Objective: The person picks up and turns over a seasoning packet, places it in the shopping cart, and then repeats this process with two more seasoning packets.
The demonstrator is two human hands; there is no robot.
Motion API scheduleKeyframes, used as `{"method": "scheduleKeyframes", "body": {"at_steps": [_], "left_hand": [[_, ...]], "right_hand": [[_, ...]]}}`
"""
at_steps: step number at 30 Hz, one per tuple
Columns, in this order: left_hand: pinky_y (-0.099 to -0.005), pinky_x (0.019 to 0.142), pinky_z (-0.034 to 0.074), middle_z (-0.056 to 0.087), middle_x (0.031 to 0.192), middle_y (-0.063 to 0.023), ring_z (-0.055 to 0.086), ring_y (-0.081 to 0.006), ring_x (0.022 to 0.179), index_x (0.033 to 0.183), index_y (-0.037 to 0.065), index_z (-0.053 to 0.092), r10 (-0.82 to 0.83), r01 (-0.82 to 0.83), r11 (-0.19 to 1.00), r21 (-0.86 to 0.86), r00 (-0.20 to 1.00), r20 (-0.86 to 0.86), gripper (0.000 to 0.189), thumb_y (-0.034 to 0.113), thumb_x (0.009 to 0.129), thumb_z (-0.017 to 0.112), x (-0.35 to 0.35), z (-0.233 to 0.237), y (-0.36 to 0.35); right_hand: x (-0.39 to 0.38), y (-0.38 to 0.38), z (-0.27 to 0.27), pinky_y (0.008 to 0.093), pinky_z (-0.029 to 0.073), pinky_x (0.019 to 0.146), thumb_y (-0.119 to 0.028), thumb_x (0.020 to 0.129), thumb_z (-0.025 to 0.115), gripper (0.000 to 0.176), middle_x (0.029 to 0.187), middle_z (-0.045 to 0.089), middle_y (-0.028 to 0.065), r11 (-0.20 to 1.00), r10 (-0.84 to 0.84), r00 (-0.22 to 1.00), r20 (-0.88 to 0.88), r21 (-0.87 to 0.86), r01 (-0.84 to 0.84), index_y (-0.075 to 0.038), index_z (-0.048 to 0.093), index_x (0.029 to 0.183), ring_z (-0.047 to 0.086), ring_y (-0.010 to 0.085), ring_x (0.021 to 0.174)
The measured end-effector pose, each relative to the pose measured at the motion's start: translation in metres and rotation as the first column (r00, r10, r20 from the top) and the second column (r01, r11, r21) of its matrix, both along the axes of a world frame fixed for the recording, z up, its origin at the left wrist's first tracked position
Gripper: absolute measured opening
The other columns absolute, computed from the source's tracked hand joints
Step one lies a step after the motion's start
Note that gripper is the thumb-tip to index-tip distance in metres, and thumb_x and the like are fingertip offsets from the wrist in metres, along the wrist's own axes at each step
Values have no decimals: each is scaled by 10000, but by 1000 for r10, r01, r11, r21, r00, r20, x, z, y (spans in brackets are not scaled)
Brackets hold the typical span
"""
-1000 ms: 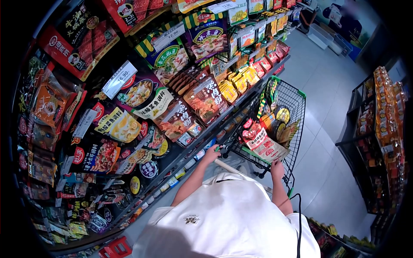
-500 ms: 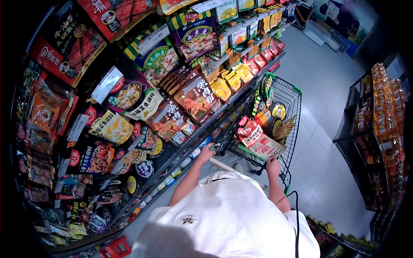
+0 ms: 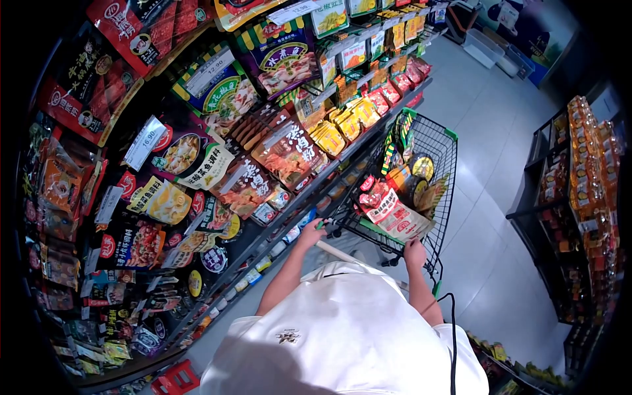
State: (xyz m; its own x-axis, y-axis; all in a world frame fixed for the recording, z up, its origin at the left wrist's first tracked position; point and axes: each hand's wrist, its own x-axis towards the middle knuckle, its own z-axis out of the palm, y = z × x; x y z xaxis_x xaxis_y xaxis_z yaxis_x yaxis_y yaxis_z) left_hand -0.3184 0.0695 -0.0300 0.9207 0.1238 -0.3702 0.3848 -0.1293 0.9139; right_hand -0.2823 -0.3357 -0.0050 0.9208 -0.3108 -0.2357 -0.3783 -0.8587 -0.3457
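Observation:
A black wire shopping cart [image 3: 448, 181] with green corners stands in front of me, turned slightly along the shelf. My left hand [image 3: 312, 234] is closed around the green-tipped end on the cart's left. At the rear rim, just below a red and white food pouch [image 3: 397, 217], my right hand [image 3: 415, 255] has its fingers closed on the cart; its fingertips are partly hidden. Inside the basket, the pouch leans among a green-and-yellow striped packet [image 3: 392, 153], a tub with a round yellow lid [image 3: 421, 168] and other packets.
On the left, a long shelf holds hanging seasoning pouches [image 3: 191, 153] with price tags. To the right stands a dark rack [image 3: 536, 201] of orange-wrapped goods. Grey tiled floor [image 3: 484, 131] runs between them. Clear plastic bins [image 3: 484, 47] lie at the far end; a red crate [image 3: 176, 378] is at lower left.
The shelf goods have shifted a little left and down in view. The cart also sits slightly further left. Both hands keep their places on it.

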Motion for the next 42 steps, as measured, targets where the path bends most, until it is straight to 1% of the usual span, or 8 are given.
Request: {"method": "scheduleKeyframes", "body": {"at_steps": [6,16,17,24,36,38,40,42], "left_hand": [[-270,659,506,640,935,2,630,-112,765,1287,73,648,-18,18,1000,-11,999,-32,440,36,849,683,15,10,-11],[-276,669,474,606,872,33,549,-99,734,1278,97,661,-15,11,996,-85,999,-45,417,94,862,688,43,30,-30],[-273,663,471,605,870,32,539,-97,713,1278,97,661,-10,7,996,-93,999,-33,418,93,861,685,45,32,-32],[-266,627,470,595,837,24,567,-89,682,1278,61,638,-44,45,989,-142,999,15,441,65,841,689,74,26,-36],[-321,759,514,643,922,-74,663,-161,822,1279,62,578,-109,109,975,-195,994,9,466,98,822,662,132,-3,-32],[-331,754,513,661,947,-89,671,-165,818,1300,74,565,-166,166,981,-100,986,13,470,106,839,649,139,-6,-30],[-333,751,513,669,955,-95,672,-166,807,1310,76,559,-198,198,980,-26,980,13,471,110,847,645,146,0,-31],[-335,747,514,672,955,-105,676,-175,799,1341,63,526,-164,166,980,-106,986,27,502,119,856,644,148,-3,-34]], "right_hand": [[15,-9,9,526,543,779,-334,910,546,334,910,713,231,999,-28,1000,11,36,27,-46,690,998,688,429,873],[45,-24,7,526,552,795,-349,929,518,364,951,723,210,999,-7,998,-64,31,9,-102,674,1145,698,414,888],[47,-24,7,521,542,787,-330,913,536,342,932,717,232,998,-39,999,-32,49,40,-58,711,1023,692,420,885],[71,-29,7,519,539,794,-346,909,539,349,965,717,220,998,-62,997,-43,30,64,-65,704,1036,683,425,912],[109,-27,10,499,539,863,-382,902,566,380,1044,719,205,989,-146,987,-70,-35,144,-95,709,1104,683,403,991],[113,-27,12,492,540,864,-392,888,582,386,1050,720,201,987,-156,986,-57,-44,154,-106,710,1112,683,397,996],[119,-28,11,490,541,860,-383,877,595,376,1046,718,205,987,-148,987,-66,-65,144,-96,719,1086,684,396,992],[120,-30,8,490,543,846,-362,870,608,367,996,718,223,988,-142,990,-18,-60,140,-47,728,1015,689,404,958]]}}
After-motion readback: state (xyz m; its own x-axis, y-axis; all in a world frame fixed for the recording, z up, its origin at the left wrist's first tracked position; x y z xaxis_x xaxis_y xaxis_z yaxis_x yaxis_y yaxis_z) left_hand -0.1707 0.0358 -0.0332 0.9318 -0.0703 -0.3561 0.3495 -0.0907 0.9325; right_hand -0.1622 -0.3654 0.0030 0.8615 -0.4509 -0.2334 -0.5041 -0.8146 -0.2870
